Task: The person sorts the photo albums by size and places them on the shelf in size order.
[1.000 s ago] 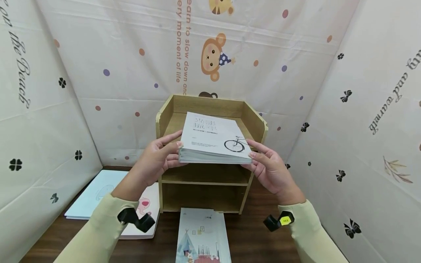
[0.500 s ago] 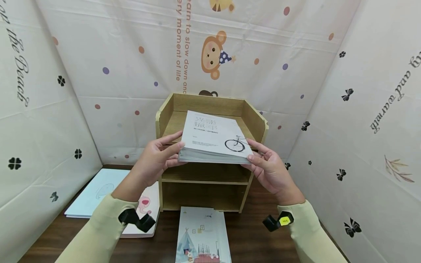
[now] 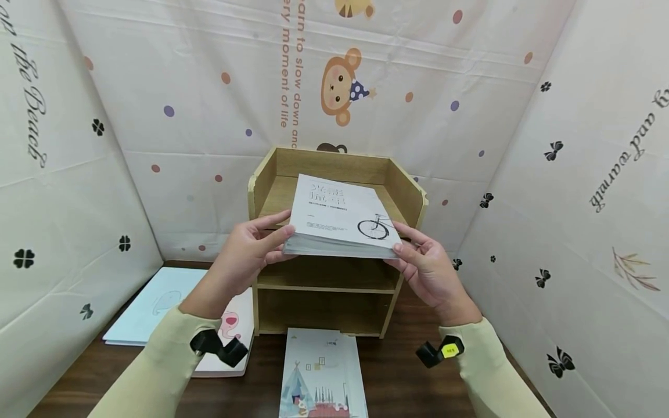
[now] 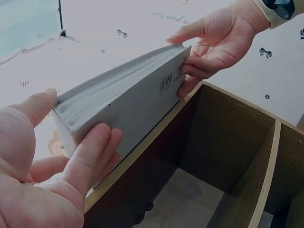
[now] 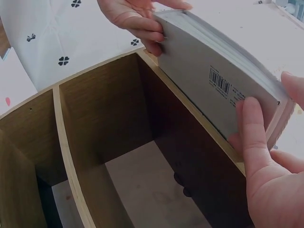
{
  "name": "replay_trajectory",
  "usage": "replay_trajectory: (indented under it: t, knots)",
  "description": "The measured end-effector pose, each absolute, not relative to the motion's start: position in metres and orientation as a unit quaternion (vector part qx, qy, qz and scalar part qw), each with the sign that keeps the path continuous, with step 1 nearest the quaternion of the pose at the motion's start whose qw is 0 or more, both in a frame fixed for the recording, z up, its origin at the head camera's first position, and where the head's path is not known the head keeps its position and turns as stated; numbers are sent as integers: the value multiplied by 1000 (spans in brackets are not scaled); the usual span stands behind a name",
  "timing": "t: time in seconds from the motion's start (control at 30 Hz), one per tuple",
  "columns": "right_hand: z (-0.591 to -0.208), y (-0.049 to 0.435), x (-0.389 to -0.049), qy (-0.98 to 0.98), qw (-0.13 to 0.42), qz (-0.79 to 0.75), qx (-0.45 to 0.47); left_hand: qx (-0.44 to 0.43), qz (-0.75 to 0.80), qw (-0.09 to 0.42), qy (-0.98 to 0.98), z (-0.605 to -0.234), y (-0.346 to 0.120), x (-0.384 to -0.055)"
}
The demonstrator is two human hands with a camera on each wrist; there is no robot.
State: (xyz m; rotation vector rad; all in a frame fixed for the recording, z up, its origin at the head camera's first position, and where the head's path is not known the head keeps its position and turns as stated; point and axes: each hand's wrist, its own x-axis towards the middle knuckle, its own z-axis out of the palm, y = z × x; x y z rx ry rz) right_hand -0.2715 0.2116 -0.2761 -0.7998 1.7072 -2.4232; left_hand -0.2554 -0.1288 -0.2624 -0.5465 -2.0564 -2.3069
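A thick white book [image 3: 340, 217] with a bicycle on its cover is held level at the top of a wooden shelf unit [image 3: 334, 165]. My left hand [image 3: 248, 255] grips its left end, thumb on the upper edge and fingers beneath. At the other end my right hand [image 3: 425, 270] pinches it the same way. Both wrist views show the book's underside with a barcode, close over the front edge of the top board; whether it touches the wood there I cannot tell. The shelf's lower compartments stand open below the book.
A light-blue book [image 3: 151, 305] and a white book with a pink elephant [image 3: 230, 331] lie on the dark table [image 3: 413, 371], left of the shelf. In front of the shelf lies a book with a tent picture [image 3: 321, 371]. Printed cloth walls [image 3: 198, 128] surround the table.
Hardly anything differs. Both hands keep their hold on the bicycle book, which stays over the top of the shelf; the view has shifted very slightly.
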Motion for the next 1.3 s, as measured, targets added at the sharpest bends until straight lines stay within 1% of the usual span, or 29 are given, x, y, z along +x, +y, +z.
replay_trajectory:
  t: [0.33, 0.9, 1.3]
  knots:
    - [-276, 210, -273, 580, 13, -784, -223, -187, -730, 9, -657, -262, -128, -261]
    - [-273, 203, -280, 585, -28, -797, -149, -159, -718, 20, -677, -258, -123, -273]
    - [-274, 198, -284, 581, -66, -801, -127, -142, -715, 38, -683, -259, -118, -280]
